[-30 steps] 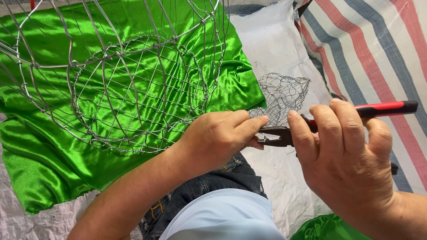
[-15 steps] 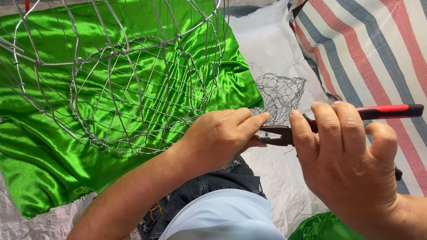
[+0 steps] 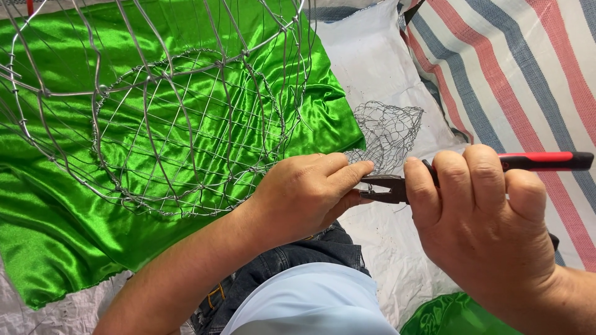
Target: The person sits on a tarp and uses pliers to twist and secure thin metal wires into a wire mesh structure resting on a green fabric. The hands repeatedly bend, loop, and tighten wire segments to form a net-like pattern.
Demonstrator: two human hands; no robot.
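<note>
A pair of pliers with red and black handles is clenched in the right hand. Just left of the pliers, the left hand is closed, its fingers pinched at the pliers' tip on wire too thin to be made out. Just beyond the pliers a small wire mesh piece is seen on white sacking. Well left of the pliers, a large wire basket frame is laid over green satin cloth, and a striped tarp is spread to their right.

No packages, labels, signs or screens are in view. The nearest item of the kind is a white woven sack lying flat and spread as a ground cover, partly under a green cloth and beside a striped sheet. It shows no visible label or marking.
</note>
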